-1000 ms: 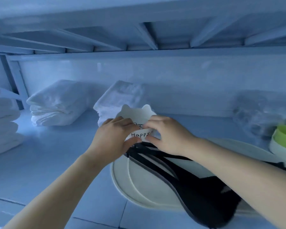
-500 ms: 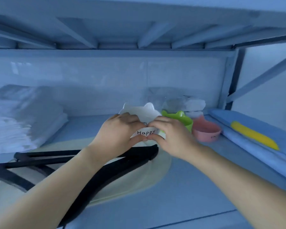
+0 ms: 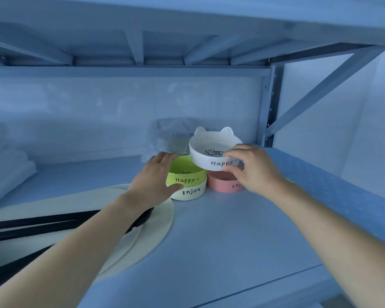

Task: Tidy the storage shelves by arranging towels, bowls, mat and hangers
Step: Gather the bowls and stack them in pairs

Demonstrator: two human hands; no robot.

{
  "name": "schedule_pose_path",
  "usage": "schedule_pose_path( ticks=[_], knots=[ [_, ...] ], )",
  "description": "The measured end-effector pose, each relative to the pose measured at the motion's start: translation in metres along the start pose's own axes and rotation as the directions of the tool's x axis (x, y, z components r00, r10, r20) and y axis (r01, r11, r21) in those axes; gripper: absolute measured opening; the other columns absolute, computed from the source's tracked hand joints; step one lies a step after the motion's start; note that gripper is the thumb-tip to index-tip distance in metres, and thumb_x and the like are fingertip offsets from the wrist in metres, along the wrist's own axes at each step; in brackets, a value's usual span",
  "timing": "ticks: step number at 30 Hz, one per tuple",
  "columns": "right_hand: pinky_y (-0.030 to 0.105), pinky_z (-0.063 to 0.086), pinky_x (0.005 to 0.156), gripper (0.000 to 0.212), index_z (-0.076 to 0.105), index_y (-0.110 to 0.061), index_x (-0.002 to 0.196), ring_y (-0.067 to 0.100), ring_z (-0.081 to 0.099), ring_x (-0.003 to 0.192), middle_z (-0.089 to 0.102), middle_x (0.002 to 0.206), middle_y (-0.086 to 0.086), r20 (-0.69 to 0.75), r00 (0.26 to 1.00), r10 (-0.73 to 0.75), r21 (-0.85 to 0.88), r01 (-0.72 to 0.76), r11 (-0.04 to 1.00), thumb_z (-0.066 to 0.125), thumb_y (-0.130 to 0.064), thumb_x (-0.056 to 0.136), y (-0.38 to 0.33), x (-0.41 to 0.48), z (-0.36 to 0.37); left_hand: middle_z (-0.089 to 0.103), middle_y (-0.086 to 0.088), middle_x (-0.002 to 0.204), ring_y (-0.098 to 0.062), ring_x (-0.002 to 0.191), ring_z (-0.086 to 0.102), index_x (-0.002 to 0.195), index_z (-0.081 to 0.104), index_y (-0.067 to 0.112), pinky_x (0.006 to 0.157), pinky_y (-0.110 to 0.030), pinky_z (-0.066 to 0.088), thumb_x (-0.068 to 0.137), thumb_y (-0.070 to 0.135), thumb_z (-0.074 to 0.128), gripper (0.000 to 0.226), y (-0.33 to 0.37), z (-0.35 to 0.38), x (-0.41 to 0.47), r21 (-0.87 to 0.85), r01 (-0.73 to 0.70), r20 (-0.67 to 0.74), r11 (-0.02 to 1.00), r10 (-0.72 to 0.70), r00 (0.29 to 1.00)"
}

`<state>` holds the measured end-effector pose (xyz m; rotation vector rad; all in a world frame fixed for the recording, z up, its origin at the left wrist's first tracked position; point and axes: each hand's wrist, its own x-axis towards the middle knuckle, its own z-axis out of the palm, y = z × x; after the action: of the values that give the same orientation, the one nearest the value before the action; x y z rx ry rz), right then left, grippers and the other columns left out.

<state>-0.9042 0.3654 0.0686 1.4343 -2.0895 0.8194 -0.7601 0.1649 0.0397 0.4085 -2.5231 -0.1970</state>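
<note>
My right hand (image 3: pixel 251 168) pinches the front rim of a white cat-eared bowl (image 3: pixel 209 152) marked "Happy", held in the air over a pink bowl (image 3: pixel 222 184). To the left a green bowl (image 3: pixel 187 176) sits nested in a cream bowl (image 3: pixel 190 193) marked "Enjoy". My left hand (image 3: pixel 156 176) lies against the green bowl's left side, fingers fairly straight along the rim and thumb on the cream bowl. Black hangers (image 3: pixel 53 223) lie across a cream oval mat (image 3: pixel 156 221) at the left. Folded white towels (image 3: pixel 7 165) are blurred at the far left.
A crumpled clear plastic bag (image 3: pixel 171 138) lies behind the bowls against the back wall. A blue dotted cloth-covered board (image 3: pixel 333 187) runs along the right side of the shelf (image 3: pixel 220 236). The upper shelf sits low overhead, and a metal post (image 3: pixel 269 103) stands at the back right.
The view swung right across the shelf. The white bowl travelled right with it; my left hand let go of it and now touches the green bowl, leaving my right hand holding the white bowl alone.
</note>
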Motion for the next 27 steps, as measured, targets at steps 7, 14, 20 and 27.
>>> schedule_pose_path(
  ticks=[7, 14, 20, 27],
  knots=[
    [0.018, 0.035, 0.071, 0.025, 0.070, -0.009, 0.103, 0.019, 0.058, 0.082, 0.068, 0.100, 0.004, 0.026, 0.999, 0.047, 0.034, -0.048, 0.998, 0.072, -0.012, 0.078, 0.012, 0.001, 0.019, 0.053, 0.009, 0.118, -0.016, 0.112, 0.046, 0.116, 0.056, 0.029, 0.079, -0.025, 0.038, 0.081, 0.039, 0.067, 0.038, 0.012, 0.037, 0.012, -0.026, 0.039, -0.004, 0.999, -0.039, 0.999],
    [0.020, 0.033, 0.067, 0.024, 0.069, -0.007, 0.103, 0.025, 0.059, 0.086, 0.067, 0.100, 0.007, -0.029, 0.994, 0.108, 0.081, -0.106, 0.991, 0.070, -0.010, 0.079, 0.011, 0.002, 0.042, 0.066, -0.003, 0.096, -0.031, 0.088, 0.058, 0.103, 0.068, 0.018, 0.079, -0.035, 0.045, 0.078, 0.028, 0.073, 0.027, 0.021, 0.059, 0.003, -0.030, 0.015, -0.264, 0.999, -0.023, 0.964],
    [0.026, 0.041, 0.072, 0.026, 0.069, -0.004, 0.103, 0.029, 0.062, 0.091, 0.068, 0.100, 0.009, -0.064, 0.993, 0.103, 0.094, -0.096, 0.991, 0.072, -0.007, 0.077, 0.016, 0.001, 0.050, 0.062, -0.009, 0.097, -0.034, 0.090, 0.057, 0.107, 0.065, 0.011, 0.092, -0.048, 0.045, 0.082, 0.020, 0.069, 0.027, 0.024, 0.067, -0.001, 0.064, -0.014, -0.288, 0.998, 0.032, 0.957],
    [0.016, 0.033, 0.073, 0.027, 0.068, -0.004, 0.105, 0.026, 0.060, 0.095, 0.067, 0.102, 0.008, -0.058, 0.995, 0.078, 0.109, -0.072, 0.991, 0.071, -0.008, 0.078, 0.024, -0.001, 0.052, 0.062, -0.009, 0.103, -0.035, 0.097, 0.057, 0.112, 0.062, 0.011, 0.100, -0.050, 0.040, 0.072, 0.025, 0.077, 0.045, 0.024, 0.070, -0.001, 0.172, -0.007, -0.225, 0.985, 0.046, 0.973]
  ],
)
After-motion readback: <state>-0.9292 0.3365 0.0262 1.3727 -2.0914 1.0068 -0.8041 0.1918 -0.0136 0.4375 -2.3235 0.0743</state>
